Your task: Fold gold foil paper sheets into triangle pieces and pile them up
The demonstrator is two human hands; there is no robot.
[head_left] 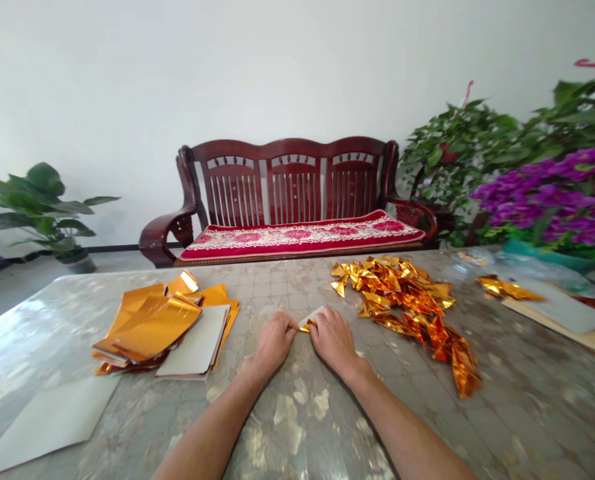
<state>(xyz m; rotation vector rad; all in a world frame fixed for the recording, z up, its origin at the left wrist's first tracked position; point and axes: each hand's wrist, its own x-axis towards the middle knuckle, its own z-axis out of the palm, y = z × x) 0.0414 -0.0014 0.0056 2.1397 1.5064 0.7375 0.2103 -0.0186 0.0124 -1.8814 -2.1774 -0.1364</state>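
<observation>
Gold-foil work on the table: your left hand (273, 345) and right hand (332, 340) both grasp a small folded gold-foil piece (307, 323), fingers curled in and meeting on it at twelve o'clock, white backing showing at its tip. Crumpled heap of folded gold-foil strips (402, 300) lies at two o'clock, just beside your right hand. Stack of flat orange-gold foil sheets and white card (150, 327) sits at ten o'clock, near your left hand. Plain white card sheet (47, 423) lies at eight o'clock on the grey marble-patterned tabletop (527, 413). Dark red wooden bench with crimson floral cushion (297, 233) stands beyond, at twelve o'clock.
</observation>
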